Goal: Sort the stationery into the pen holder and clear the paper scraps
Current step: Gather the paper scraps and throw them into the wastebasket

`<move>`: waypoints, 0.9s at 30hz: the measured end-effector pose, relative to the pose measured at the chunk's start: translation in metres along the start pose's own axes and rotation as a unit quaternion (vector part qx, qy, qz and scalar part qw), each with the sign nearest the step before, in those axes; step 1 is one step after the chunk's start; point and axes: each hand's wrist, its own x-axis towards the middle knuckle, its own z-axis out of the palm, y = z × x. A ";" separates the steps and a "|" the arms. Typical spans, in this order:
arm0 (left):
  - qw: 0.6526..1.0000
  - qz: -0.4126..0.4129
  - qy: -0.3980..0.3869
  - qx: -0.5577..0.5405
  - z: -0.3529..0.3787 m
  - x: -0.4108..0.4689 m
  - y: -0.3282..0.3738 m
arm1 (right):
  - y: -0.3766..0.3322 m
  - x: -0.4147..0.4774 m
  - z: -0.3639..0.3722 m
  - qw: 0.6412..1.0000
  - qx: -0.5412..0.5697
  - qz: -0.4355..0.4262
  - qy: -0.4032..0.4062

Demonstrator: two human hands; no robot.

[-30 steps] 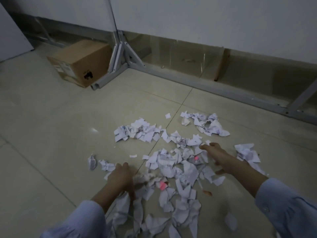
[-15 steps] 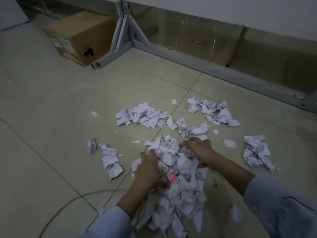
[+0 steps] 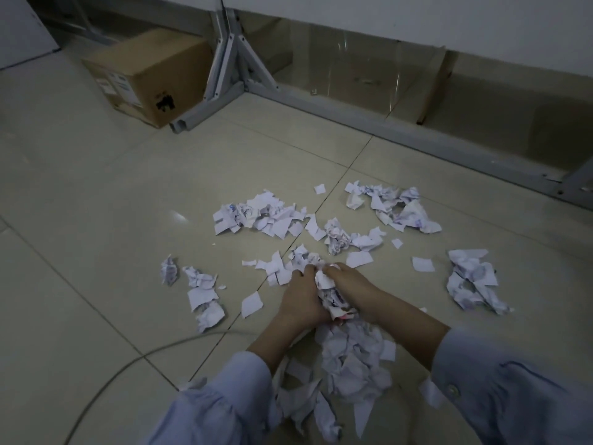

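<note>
Paper scraps, floor: gathering in hand
Left hand and right hand cupped shut around a wad of scraps, pressing it to lift together; loose clusters remain far, left, right.

A second ago the two hands lay apart on the floor at either side of the loose spread of paper scraps. Now the left hand and the right hand are pressed together, palms inward, squeezing a wad of scraps between them. The spread between them has been swept into one heap near the sleeves, and floor that was covered beside the right hand now lies bare.
</note>
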 end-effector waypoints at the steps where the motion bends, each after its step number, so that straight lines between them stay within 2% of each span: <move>1: 1.000 0.005 0.006 -0.005 0.001 0.000 0.003 | -0.001 -0.002 -0.002 1.000 0.007 -0.002 0.002; 5: 0.999 0.004 0.024 -0.037 0.002 0.003 0.013 | -0.005 -0.008 -0.009 0.999 0.032 -0.005 0.028; 8: 0.999 0.016 0.031 -0.016 0.000 0.006 0.027 | -0.006 -0.013 -0.021 0.998 0.032 -0.023 0.044; 14: 0.996 0.066 0.063 0.013 -0.013 0.014 0.066 | -0.021 -0.033 -0.052 0.991 0.112 -0.040 0.055; 19: 0.990 0.113 0.074 0.031 -0.029 0.017 0.125 | -0.033 -0.063 -0.099 0.972 0.209 -0.070 0.081; 27: 0.962 0.235 0.106 0.095 -0.065 0.016 0.257 | -0.067 -0.127 -0.201 0.936 0.278 -0.158 0.144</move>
